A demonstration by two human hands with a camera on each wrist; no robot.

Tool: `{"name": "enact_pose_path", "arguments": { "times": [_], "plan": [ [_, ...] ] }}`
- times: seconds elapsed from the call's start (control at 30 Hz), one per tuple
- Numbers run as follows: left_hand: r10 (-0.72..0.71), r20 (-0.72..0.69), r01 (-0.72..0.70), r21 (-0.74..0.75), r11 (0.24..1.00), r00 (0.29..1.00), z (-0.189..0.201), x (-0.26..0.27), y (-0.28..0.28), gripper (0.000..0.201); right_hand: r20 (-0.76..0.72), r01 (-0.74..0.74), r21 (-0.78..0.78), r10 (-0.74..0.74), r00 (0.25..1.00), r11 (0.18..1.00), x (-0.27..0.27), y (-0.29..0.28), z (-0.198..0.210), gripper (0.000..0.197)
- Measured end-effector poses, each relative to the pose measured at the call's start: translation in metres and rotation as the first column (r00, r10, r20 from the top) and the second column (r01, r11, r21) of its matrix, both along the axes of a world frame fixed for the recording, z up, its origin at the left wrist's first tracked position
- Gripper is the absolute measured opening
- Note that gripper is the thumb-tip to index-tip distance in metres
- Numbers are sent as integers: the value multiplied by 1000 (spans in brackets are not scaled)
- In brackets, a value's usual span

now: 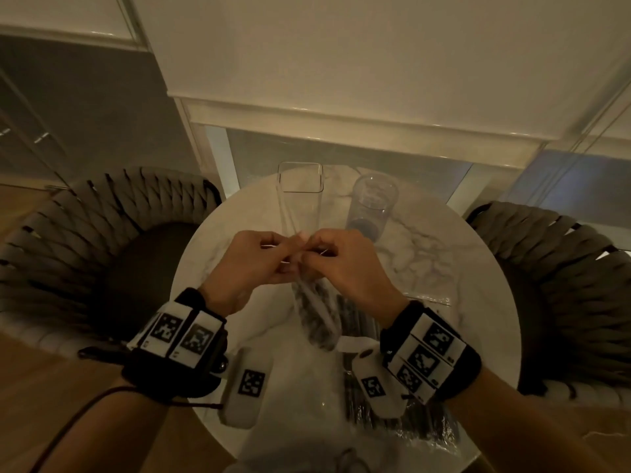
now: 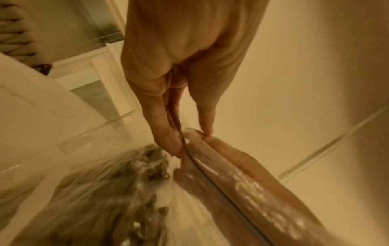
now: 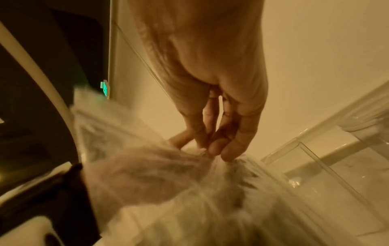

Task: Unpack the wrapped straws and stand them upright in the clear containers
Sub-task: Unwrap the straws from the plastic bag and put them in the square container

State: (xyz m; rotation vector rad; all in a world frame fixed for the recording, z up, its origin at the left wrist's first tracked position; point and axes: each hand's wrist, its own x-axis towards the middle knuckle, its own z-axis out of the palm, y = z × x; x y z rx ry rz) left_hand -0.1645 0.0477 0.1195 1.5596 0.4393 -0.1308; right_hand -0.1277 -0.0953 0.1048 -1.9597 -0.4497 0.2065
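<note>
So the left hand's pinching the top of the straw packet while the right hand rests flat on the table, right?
No. The right hand is off the table; its fingers pinch the top of the straw packet too, opposite the left hand. The head view shows it.

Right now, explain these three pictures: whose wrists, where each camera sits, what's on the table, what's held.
No machine: these are a person's bare hands, wearing marker wristbands. One picture comes from a head camera looking down; the other two from wrist cameras looking along the fingers. On the round marble table stand a square clear container and a round clear container, neither visibly holding straws. The left hand and right hand both pinch the top of a wrapped pack of straws above the table. More wrapped straws lie nearer the person.
</note>
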Motion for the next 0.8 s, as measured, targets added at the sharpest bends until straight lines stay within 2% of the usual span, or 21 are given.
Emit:
{"name": "enact_pose_path", "arguments": {
  "times": [0.07, 0.17, 0.23, 0.4, 0.57, 0.7, 0.77, 0.8],
  "plan": [
    [-7, -22, 6, -34, 999, 1000, -2, 1, 3, 31, -40, 17, 31, -16, 999, 999, -1, 1, -3, 10],
    [-33, -50, 26, -139, 990, 998, -4, 0, 10, 19, -301, 155, 155, -103, 948, 976, -2, 0, -6, 9],
    [-59, -72, 44, -192, 980, 996, -4, -1, 12, 16, -342, 159, 144, -102, 934, 977, -2, -1, -5, 9],
    [-81, -43, 76, -114, 991, 996, -4, -1, 2, 12, -313, 167, 71, -137, 940, 983, -2, 3, -2, 28],
    [-83, -50, 76, -133, 988, 995, -15, -2, -4, 19, -324, 157, 99, -117, 939, 983, 2, 0, -3, 14],
    [-72, -33, 65, -170, 983, 997, -18, -4, -8, 6, -332, 158, 144, -103, 938, 977, 4, -7, -6, 11],
    [-23, -33, 18, -146, 989, 999, -17, -5, -13, 4, -237, 139, 78, -117, 964, 987, 1, -5, -6, 10],
    [32, -10, -33, -78, 996, 999, -18, -6, -12, 5, -123, 143, -4, -142, 982, 990, 0, -5, -6, 10]
  ]
}}
